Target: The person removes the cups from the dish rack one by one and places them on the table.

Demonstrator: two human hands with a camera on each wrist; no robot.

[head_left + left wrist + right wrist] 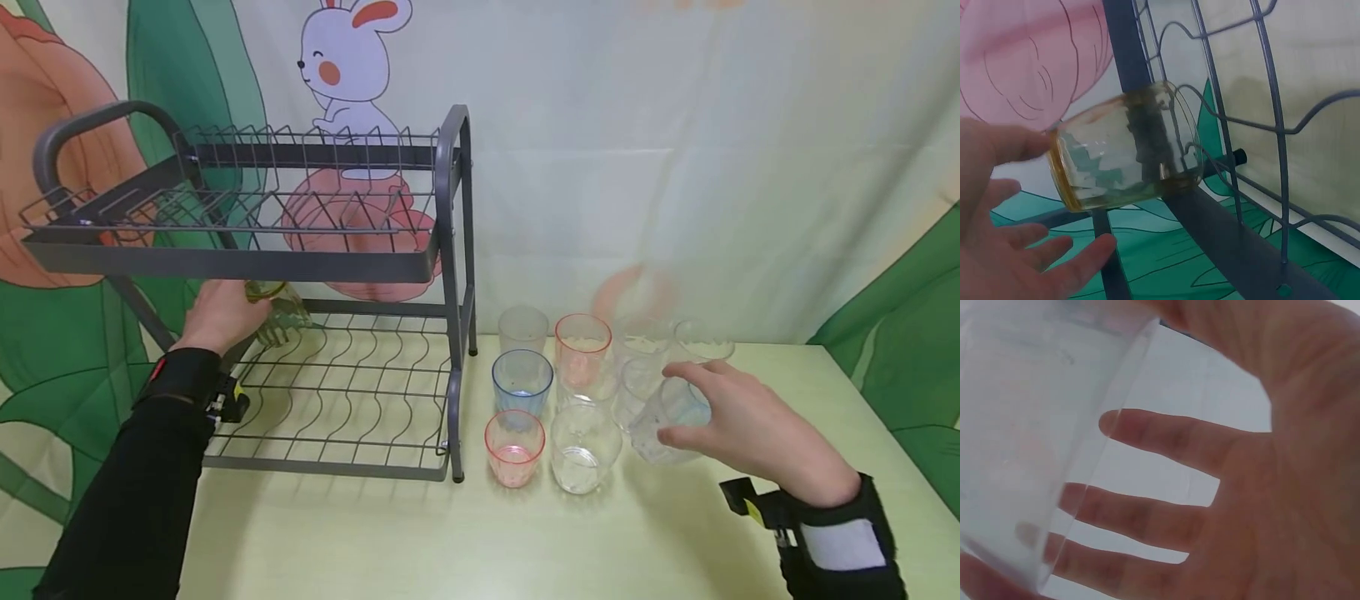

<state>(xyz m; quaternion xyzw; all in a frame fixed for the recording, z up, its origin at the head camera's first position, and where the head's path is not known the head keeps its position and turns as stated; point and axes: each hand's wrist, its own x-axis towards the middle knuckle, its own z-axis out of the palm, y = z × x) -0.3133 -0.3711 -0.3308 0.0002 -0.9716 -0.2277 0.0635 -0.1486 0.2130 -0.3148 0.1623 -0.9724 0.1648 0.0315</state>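
Observation:
A yellow-tinted glass (1122, 153) stands on the lower wire shelf (341, 392) at its back left. Beside it is my left hand (222, 315), one digit touching the rim and the other fingers spread apart from the glass. On the right, my right hand (750, 425) holds a tilted clear glass (654, 433) between thumb and forefinger. The remaining fingers (1147, 512) lie fairly straight along the far side of that clear glass, partly seen through its wall.
A dark two-tier dish rack (232, 265) takes up the left of the table (420, 542). Right of it stand a blue-rimmed glass (522, 383), a pink-rimmed glass (514, 450), a red-rimmed glass (582, 354) and several clear glasses (585, 454). A printed curtain (570, 208) hangs behind.

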